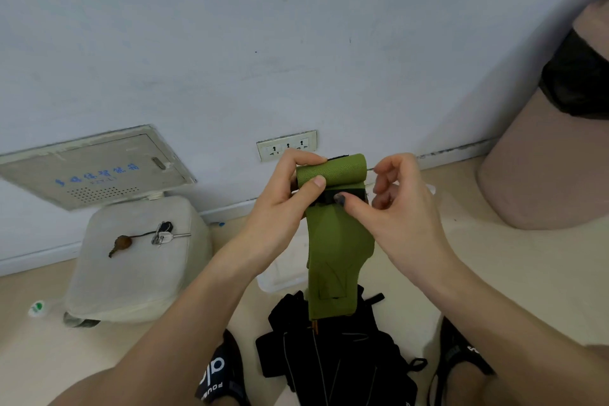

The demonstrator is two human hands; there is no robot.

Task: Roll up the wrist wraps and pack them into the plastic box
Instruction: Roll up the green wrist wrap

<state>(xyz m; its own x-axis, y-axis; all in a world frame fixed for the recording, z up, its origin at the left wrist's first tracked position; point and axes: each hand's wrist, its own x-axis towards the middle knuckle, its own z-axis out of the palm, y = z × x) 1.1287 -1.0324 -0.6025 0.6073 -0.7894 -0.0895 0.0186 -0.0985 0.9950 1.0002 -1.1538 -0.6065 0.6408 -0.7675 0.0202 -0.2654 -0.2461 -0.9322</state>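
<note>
One green wrist wrap, two hands, one bunch of keys.

The wrist wrap hangs between left hand and right hand, above the plastic box; keys lie on a stool to the left
</note>
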